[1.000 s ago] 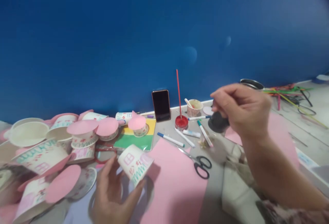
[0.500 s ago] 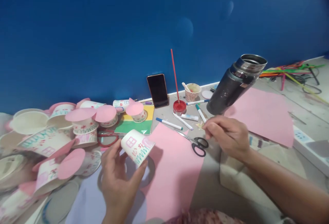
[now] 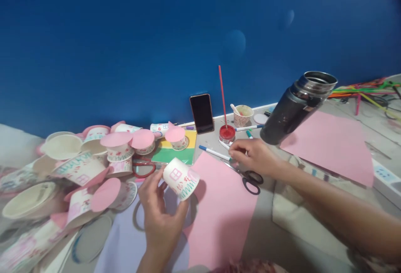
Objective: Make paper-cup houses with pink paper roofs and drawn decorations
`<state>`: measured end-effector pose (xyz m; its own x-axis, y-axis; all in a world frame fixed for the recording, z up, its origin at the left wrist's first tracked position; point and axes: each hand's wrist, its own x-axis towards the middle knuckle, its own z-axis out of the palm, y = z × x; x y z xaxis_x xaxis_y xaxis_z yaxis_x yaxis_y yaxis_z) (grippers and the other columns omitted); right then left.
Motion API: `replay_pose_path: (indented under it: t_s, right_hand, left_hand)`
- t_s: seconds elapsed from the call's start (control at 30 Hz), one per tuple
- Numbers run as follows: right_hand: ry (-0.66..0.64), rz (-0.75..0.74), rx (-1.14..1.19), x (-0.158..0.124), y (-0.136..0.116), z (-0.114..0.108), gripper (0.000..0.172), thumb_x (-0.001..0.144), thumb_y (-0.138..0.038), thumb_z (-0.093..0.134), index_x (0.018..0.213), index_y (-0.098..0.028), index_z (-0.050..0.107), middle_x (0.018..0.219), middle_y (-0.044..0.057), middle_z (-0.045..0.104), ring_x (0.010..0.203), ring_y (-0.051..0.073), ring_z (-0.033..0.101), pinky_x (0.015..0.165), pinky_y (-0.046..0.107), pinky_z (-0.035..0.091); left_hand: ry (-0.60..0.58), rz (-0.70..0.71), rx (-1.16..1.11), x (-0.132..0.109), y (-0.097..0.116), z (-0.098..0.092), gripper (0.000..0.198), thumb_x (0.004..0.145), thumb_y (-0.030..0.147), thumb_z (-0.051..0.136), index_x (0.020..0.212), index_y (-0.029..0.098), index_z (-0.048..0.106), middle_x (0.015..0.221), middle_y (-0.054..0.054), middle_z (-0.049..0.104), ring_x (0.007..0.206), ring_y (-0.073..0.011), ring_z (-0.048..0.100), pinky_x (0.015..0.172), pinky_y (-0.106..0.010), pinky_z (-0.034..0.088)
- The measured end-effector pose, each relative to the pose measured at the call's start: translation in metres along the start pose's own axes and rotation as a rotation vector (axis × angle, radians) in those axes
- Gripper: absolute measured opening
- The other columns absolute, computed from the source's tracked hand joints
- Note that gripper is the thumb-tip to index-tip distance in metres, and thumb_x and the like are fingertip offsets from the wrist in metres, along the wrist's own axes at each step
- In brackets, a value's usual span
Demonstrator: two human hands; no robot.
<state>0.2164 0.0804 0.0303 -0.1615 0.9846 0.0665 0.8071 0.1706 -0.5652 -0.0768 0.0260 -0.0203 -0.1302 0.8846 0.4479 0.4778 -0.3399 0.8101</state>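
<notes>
My left hand [image 3: 161, 218] is closed round a small white paper cup [image 3: 181, 179], held tilted over the sheets. A pink window, red marks and green strokes are drawn on its side. My right hand [image 3: 250, 156] reaches among the markers, its fingertips bent together and covering part of them; whatever they may grip is hidden. A blue-capped marker [image 3: 214, 152] lies just left of those fingers. Black-handled scissors [image 3: 251, 181] rest under and beside the right hand, partly on a pink sheet of paper [image 3: 222, 210].
Many decorated cups with pink paper discs [image 3: 142, 140] crowd the left side. A phone [image 3: 202, 113] leans on the blue wall. Near it stand a red paint pot [image 3: 227, 133] and a patterned cup [image 3: 242, 116]. A dark flask [image 3: 290, 114] rises behind my right forearm.
My right hand has moved left and down onto the markers, covering some of them. My left hand still holds the cup. The whole view has shifted slightly.
</notes>
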Motion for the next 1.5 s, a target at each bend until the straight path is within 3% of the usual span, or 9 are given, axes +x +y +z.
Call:
replay_pose_path:
  t_s: [0.27, 0.5, 0.63, 0.77, 0.87, 0.97, 1.1, 1.27, 1.5]
  right_hand:
    - [-0.092, -0.033, -0.34, 0.019, 0.008, 0.042, 0.02, 0.1, -0.026, 0.058, 0.093, -0.019, 0.075, 0.098, 0.011, 0.079, 0.09, 0.024, 0.073, 0.068, 0.03, 0.04]
    - [-0.114, -0.062, -0.345, 0.021, 0.01, 0.051, 0.022, 0.101, -0.03, 0.058, 0.093, -0.016, 0.073, 0.108, 0.016, 0.075, 0.106, 0.03, 0.071, 0.073, 0.032, 0.045]
    - [-0.057, -0.034, -0.238, 0.021, 0.012, 0.044, 0.014, 0.097, -0.026, 0.061, 0.092, -0.016, 0.07, 0.108, 0.015, 0.075, 0.105, 0.029, 0.071, 0.077, 0.032, 0.049]
    - [-0.038, -0.026, -0.031, 0.015, 0.012, 0.029, 0.022, 0.103, -0.035, 0.051, 0.094, -0.021, 0.066, 0.082, 0.002, 0.075, 0.071, 0.017, 0.072, 0.064, 0.026, 0.051]
    - [0.018, -0.078, 0.267, 0.006, 0.008, 0.018, 0.019, 0.099, -0.036, 0.056, 0.09, -0.022, 0.065, 0.072, -0.001, 0.073, 0.062, 0.015, 0.069, 0.058, 0.025, 0.05]
    - [0.11, -0.207, 0.377, -0.004, 0.003, 0.01, 0.017, 0.095, -0.037, 0.063, 0.087, -0.024, 0.069, 0.074, 0.001, 0.074, 0.064, 0.017, 0.068, 0.059, 0.027, 0.05]
    - [0.145, -0.374, 0.298, -0.013, -0.003, 0.003, 0.019, 0.098, -0.038, 0.063, 0.088, -0.025, 0.072, 0.078, 0.002, 0.077, 0.066, 0.017, 0.069, 0.062, 0.028, 0.049]
    - [0.119, -0.45, 0.208, -0.017, -0.005, 0.001, 0.026, 0.105, -0.04, 0.053, 0.107, -0.022, 0.072, 0.088, 0.004, 0.08, 0.072, 0.017, 0.071, 0.067, 0.027, 0.048]
    - [0.035, -0.554, 0.091, -0.014, 0.003, 0.019, 0.056, 0.111, -0.055, 0.034, 0.092, -0.021, 0.074, 0.074, 0.005, 0.074, 0.067, 0.018, 0.066, 0.064, 0.029, 0.042]
  left_hand:
    - [-0.092, 0.37, 0.382, -0.002, -0.015, 0.008, 0.063, 0.094, 0.016, 0.065, 0.152, 0.028, 0.043, 0.141, -0.014, 0.051, 0.141, -0.0315, 0.051, 0.116, -0.05, 0.047]
    - [-0.178, 0.568, 0.517, 0.001, -0.022, 0.023, 0.053, 0.097, 0.013, 0.062, 0.147, 0.021, 0.047, 0.135, -0.016, 0.052, 0.143, -0.0349, 0.049, 0.116, -0.053, 0.043]
    - [-0.208, 0.573, 0.525, -0.004, -0.015, 0.024, 0.051, 0.097, 0.025, 0.069, 0.144, 0.021, 0.049, 0.129, -0.016, 0.052, 0.14, -0.037, 0.049, 0.115, -0.055, 0.042]
    - [-0.186, 0.438, 0.4, -0.008, -0.001, 0.011, 0.055, 0.1, 0.049, 0.063, 0.145, 0.021, 0.048, 0.132, -0.016, 0.051, 0.138, -0.0363, 0.05, 0.11, -0.053, 0.049]
    - [-0.088, 0.268, 0.276, 0.001, 0.021, -0.004, 0.048, 0.104, 0.046, 0.056, 0.146, 0.025, 0.049, 0.137, -0.015, 0.054, 0.133, -0.0314, 0.056, 0.104, -0.048, 0.053]
    - [-0.122, 0.179, 0.2, 0.022, 0.049, -0.014, 0.045, 0.106, 0.04, 0.052, 0.15, 0.028, 0.046, 0.138, -0.012, 0.06, 0.123, -0.0267, 0.063, 0.101, -0.043, 0.056]
    - [-0.283, 0.41, 0.318, 0.05, 0.071, -0.011, 0.04, 0.105, 0.032, 0.058, 0.145, 0.025, 0.053, 0.123, -0.01, 0.068, 0.11, -0.0231, 0.067, 0.092, -0.035, 0.057]
    - [-0.355, 0.687, 0.448, 0.063, 0.072, 0.003, 0.021, 0.109, 0.023, 0.049, 0.121, 0.016, 0.064, 0.089, -0.005, 0.067, 0.079, -0.0183, 0.063, 0.069, -0.029, 0.051]
    - [-0.473, 0.727, 0.527, 0.061, 0.062, 0.0, 0.028, 0.11, 0.027, 0.044, 0.102, 0.017, 0.069, 0.08, -0.005, 0.068, 0.072, -0.0194, 0.062, 0.066, -0.032, 0.049]
